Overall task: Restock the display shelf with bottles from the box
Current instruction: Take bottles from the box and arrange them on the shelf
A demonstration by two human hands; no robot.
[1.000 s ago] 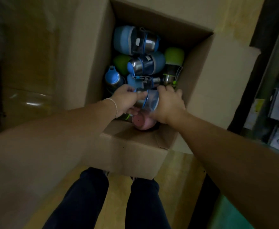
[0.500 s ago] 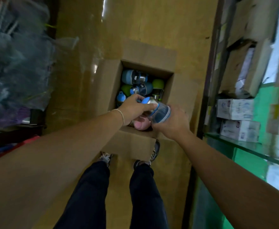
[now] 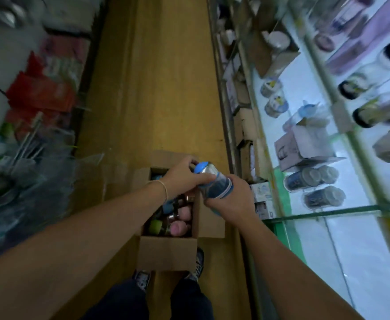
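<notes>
Both my hands hold one blue-capped steel bottle (image 3: pixel 212 181) above the open cardboard box (image 3: pixel 167 252) on the floor. My left hand (image 3: pixel 184 175) grips its upper end near the blue cap. My right hand (image 3: pixel 229 202) wraps around its blue lower part. Inside the box lie several more bottles, among them pink ones (image 3: pixel 180 224) and a green one (image 3: pixel 155 225). The lit glass display shelf (image 3: pixel 328 213) runs along my right, and dark bottles (image 3: pixel 309 179) stand on it.
The yellow floor aisle (image 3: pixel 157 88) stretches ahead. Packed goods in plastic and red packages (image 3: pixel 41 93) line the left side. More boxes and jars (image 3: pixel 274 98) fill the right shelves. My feet (image 3: pixel 196 264) stand just behind the box.
I have straightened up, so the view has lifted from the box to the aisle and shelf. The bottle has risen out of the box in both hands, slightly to the right.
</notes>
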